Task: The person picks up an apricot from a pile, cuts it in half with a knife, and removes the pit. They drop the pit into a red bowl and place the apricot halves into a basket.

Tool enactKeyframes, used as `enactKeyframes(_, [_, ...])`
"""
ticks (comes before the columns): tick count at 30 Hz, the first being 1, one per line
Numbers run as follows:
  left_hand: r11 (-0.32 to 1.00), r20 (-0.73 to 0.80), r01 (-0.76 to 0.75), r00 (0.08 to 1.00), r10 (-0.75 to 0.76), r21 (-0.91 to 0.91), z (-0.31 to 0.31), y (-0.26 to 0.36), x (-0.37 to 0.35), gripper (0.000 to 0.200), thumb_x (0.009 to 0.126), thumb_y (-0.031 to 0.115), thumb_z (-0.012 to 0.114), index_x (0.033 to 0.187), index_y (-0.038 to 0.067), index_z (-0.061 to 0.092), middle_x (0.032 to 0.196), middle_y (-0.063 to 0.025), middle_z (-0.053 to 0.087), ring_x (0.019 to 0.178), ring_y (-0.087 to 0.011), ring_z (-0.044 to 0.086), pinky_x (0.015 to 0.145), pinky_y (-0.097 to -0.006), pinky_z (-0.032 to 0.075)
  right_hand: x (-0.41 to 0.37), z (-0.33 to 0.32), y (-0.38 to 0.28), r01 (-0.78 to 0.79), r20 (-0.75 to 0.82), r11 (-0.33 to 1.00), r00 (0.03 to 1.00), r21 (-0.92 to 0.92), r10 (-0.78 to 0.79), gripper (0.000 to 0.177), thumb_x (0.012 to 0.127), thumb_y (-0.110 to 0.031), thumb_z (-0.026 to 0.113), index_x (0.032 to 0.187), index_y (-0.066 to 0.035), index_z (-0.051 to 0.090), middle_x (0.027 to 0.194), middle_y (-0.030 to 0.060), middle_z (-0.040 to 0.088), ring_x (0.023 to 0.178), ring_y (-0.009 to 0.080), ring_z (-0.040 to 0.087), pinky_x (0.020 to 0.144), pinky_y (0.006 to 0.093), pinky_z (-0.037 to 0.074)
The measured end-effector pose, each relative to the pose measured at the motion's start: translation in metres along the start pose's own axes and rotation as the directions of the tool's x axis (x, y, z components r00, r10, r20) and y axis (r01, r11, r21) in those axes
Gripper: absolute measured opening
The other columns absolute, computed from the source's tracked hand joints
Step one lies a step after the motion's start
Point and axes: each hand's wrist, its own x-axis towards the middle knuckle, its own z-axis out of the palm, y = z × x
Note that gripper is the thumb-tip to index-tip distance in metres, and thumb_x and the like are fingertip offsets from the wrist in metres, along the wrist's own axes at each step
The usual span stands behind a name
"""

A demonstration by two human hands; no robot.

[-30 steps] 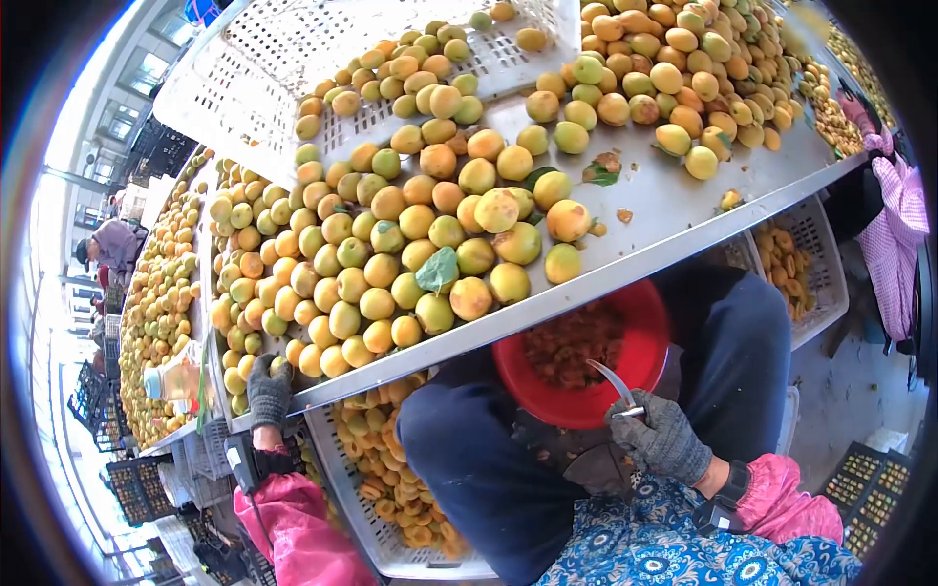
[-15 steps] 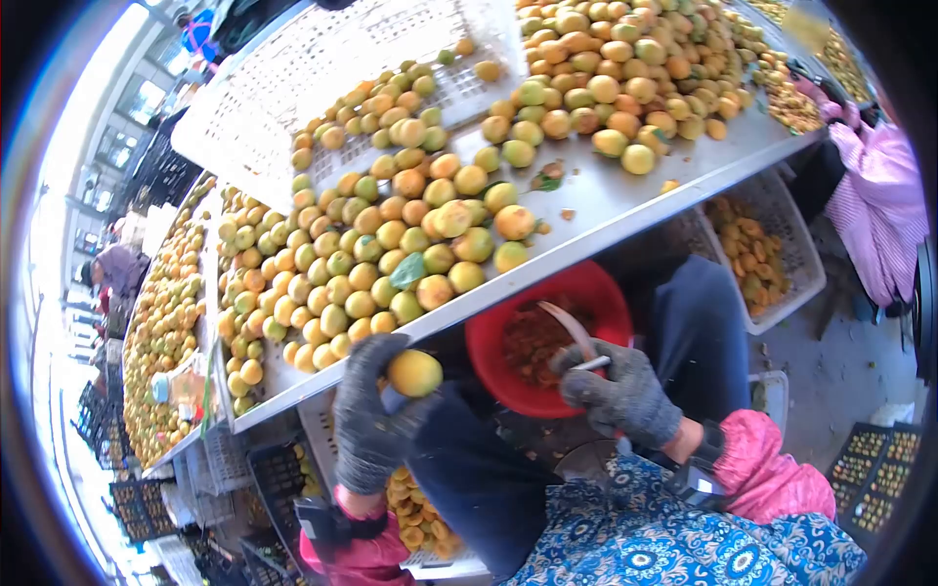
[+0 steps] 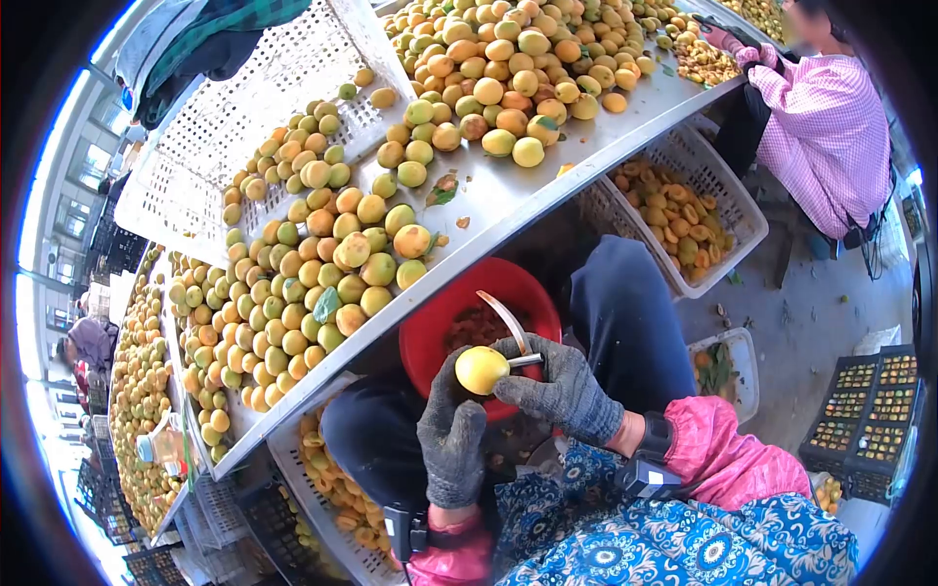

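Close in front of me, over the red basin [image 3: 420, 327], my left hand [image 3: 452, 444] in a grey glove grips a yellow apricot [image 3: 481, 371]. My right hand [image 3: 576, 396], gloved as well, is closed around a curved knife [image 3: 503, 317] whose pale, hooked end points up and left. The fingertips of the right hand are right at the apricot's side, where a short metal piece of the tool also shows. Dark reddish scraps lie in the basin between my knees.
Whole apricots [image 3: 337, 249] are piled on the metal table [image 3: 508, 205], with a white perforated crate [image 3: 195, 186] lying among them. Crates of halved apricots [image 3: 679, 220] stand below the table edge. A person in a pink checked top [image 3: 821, 137] sits at right; black trays [image 3: 865, 410] lie on the floor.
My left hand has carried the apricot from near the table edge rightward to meet my right hand and the knife. The view has shifted, bringing more of the right side into sight.
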Motion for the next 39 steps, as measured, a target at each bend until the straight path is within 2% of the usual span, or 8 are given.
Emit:
enactKeyframes(3, [0.999,-0.134,0.040,0.990,-0.035,0.036,0.011,-0.006,-0.003,0.054,0.092,0.042,0.055,0.119,-0.004,0.054,0.105,-0.0091,0.061,0.095,-0.0165,0.057,0.084,-0.0275,0.044,-0.005,0.002,0.002,0.095,0.039,0.988,0.995,-0.125,-0.091,0.042,0.084,-0.022,0.070,0.117,0.000,0.056,0.102,0.0129,0.066,0.097,0.0182,0.063,0.087,0.0303,0.048])
enactKeyframes(5, [0.995,-0.146,0.064,0.986,-0.074,-0.070,0.011,-0.014,-0.004,0.046,0.093,0.033,0.054,0.120,-0.005,0.053,0.108,-0.0103,0.060,0.097,-0.0178,0.057,0.087,-0.0291,0.045,-0.005,0.002,0.011,0.216,0.076,0.952,0.976,-0.219,-0.204,0.037,0.089,-0.019,0.063,0.119,0.000,0.054,0.100,0.0169,0.066,0.093,0.0237,0.066,0.081,0.0322,0.050])
enactKeyframes(11, [0.912,-0.136,0.085,0.979,-0.151,-0.402,0.007,-0.040,-0.002,0.054,0.090,0.042,0.057,0.117,-0.004,0.053,0.104,-0.0149,0.062,0.095,-0.0246,0.060,0.086,-0.0356,0.048,-0.020,-0.007,0.012,0.109,0.091,0.905,0.993,-0.411,-0.078,0.038,0.092,-0.024,0.058,0.123,-0.002,0.053,0.088,0.0222,0.065,0.081,0.0344,0.066,0.069,0.0389,0.050])
enactKeyframes(26, [0.878,-0.104,0.074,0.985,-0.139,-0.474,0.014,-0.028,0.001,0.048,0.076,0.024,0.073,0.108,-0.003,0.051,0.099,-0.0161,0.061,0.089,-0.0223,0.060,0.081,-0.0337,0.050,-0.018,-0.013,0.012,0.218,0.309,0.911,0.945,-0.349,-0.108,0.043,0.090,-0.025,0.058,0.125,0.000,0.050,0.086,0.0220,0.063,0.080,0.0368,0.063,0.068,0.0430,0.049])
enactKeyframes(28, [0.958,-0.038,0.079,0.995,-0.093,-0.276,0.003,-0.025,0.005,0.044,0.073,0.020,0.073,0.104,-0.004,0.054,0.095,-0.0157,0.063,0.087,-0.0217,0.061,0.080,-0.0341,0.050,-0.016,-0.019,0.010,0.319,0.374,0.840,0.915,-0.438,-0.152,0.041,0.089,-0.025,0.059,0.121,0.001,0.053,0.083,0.0209,0.063,0.078,0.0365,0.063,0.067,0.0442,0.049])
enactKeyframes(34, [0.959,0.133,0.249,0.955,-0.266,0.133,-0.025,-0.001,0.017,0.046,0.061,0.006,0.082,0.101,-0.001,0.060,0.086,-0.0109,0.066,0.079,-0.0168,0.064,0.069,-0.0297,0.053,-0.006,-0.033,-0.012,0.207,0.441,0.647,0.870,-0.734,0.221,0.035,0.087,-0.034,0.058,0.095,-0.001,0.059,0.075,0.0209,0.062,0.071,0.0373,0.062,0.062,0.0474,0.047])
enactKeyframes(36, [0.865,0.265,0.038,0.944,-0.194,0.500,-0.032,0.001,0.022,0.047,0.062,0.010,0.083,0.102,0.000,0.060,0.089,-0.0104,0.067,0.081,-0.0168,0.064,0.072,-0.0306,0.053,-0.001,-0.035,-0.013,0.298,0.521,0.611,0.824,-0.733,0.223,0.037,0.088,-0.036,0.056,0.095,0.000,0.057,0.073,0.0219,0.062,0.069,0.0382,0.062,0.061,0.0481,0.047])
enactKeyframes(39, [0.744,0.366,-0.134,0.917,-0.158,0.655,-0.030,0.016,0.030,0.051,0.057,0.009,0.086,0.100,0.001,0.061,0.089,-0.0053,0.063,0.084,-0.0150,0.062,0.077,-0.0288,0.052,0.005,-0.036,-0.011,0.343,0.558,0.561,0.785,-0.754,0.270,0.039,0.089,-0.037,0.056,0.097,0.000,0.055,0.070,0.0220,0.061,0.068,0.0384,0.062,0.060,0.0478,0.047])
